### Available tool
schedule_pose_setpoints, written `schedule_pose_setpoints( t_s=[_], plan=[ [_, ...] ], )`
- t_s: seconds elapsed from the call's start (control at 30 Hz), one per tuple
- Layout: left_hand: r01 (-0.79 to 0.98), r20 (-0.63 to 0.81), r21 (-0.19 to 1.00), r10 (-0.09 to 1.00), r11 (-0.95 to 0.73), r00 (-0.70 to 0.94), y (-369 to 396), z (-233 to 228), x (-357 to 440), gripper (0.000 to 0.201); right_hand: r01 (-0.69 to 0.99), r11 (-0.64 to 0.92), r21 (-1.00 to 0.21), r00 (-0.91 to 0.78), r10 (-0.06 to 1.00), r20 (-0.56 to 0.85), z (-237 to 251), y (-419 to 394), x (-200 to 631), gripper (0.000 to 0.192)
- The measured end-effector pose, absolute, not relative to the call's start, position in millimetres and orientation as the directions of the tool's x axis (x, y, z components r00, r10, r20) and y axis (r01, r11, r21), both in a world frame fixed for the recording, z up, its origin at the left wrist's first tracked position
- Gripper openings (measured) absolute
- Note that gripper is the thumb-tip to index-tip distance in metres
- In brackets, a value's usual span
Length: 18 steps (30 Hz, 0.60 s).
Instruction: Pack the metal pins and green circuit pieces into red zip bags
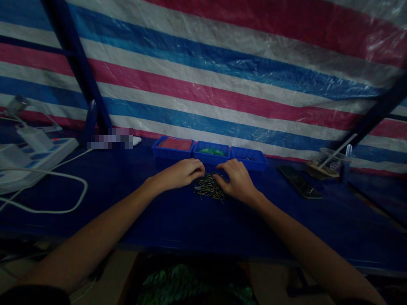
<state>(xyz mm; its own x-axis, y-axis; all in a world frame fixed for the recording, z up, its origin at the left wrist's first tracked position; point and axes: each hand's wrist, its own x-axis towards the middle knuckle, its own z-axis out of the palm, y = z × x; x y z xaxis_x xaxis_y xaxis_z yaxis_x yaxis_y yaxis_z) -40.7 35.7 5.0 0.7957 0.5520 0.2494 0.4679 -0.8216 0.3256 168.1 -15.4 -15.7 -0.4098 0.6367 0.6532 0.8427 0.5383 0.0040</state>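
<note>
A loose pile of thin metal screws lies on the blue table between my two hands. My left hand is at the pile's upper left edge, its fingers loosely curved and the thumb a little apart from them. On the other side, my right hand arches over the right edge of the pile with thumb and fingers spread. Neither hand visibly holds a screw. Just beyond stand three blue bins: the left bin with reddish flat pieces, the middle bin with green items, and the right bin with a few small dark bits.
A phone lies to the right, near a clear plastic cup with a stick in it. At left are a white power strip and a looping white cable. A striped tarp hangs behind the table.
</note>
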Motion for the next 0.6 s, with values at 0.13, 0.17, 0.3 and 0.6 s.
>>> schedule_pose_setpoints(
  t_s=[0.13, 0.17, 0.3, 0.6],
  plan=[
    [0.398, 0.306, 0.356, 0.508, -0.845, 0.805, 28, 0, -29, 0.021, 0.793, 0.598, 0.117, -0.522, 0.568, 0.637, -18, -26, 156, 0.019],
    [0.393, 0.308, 0.378, 0.514, -0.838, 0.801, 28, -2, -28, 0.021, 0.791, 0.600, 0.121, -0.527, 0.567, 0.633, -18, -26, 156, 0.020],
    [0.388, 0.316, 0.471, 0.562, -0.792, 0.764, 28, -2, -28, 0.021, 0.802, 0.590, 0.096, -0.510, 0.592, 0.625, -20, -22, 161, 0.017],
    [0.443, 0.288, 0.447, 0.594, -0.777, 0.751, 24, 5, -27, 0.019, 0.814, 0.556, 0.170, -0.514, 0.552, 0.656, -22, -21, 160, 0.018]
  ],
)
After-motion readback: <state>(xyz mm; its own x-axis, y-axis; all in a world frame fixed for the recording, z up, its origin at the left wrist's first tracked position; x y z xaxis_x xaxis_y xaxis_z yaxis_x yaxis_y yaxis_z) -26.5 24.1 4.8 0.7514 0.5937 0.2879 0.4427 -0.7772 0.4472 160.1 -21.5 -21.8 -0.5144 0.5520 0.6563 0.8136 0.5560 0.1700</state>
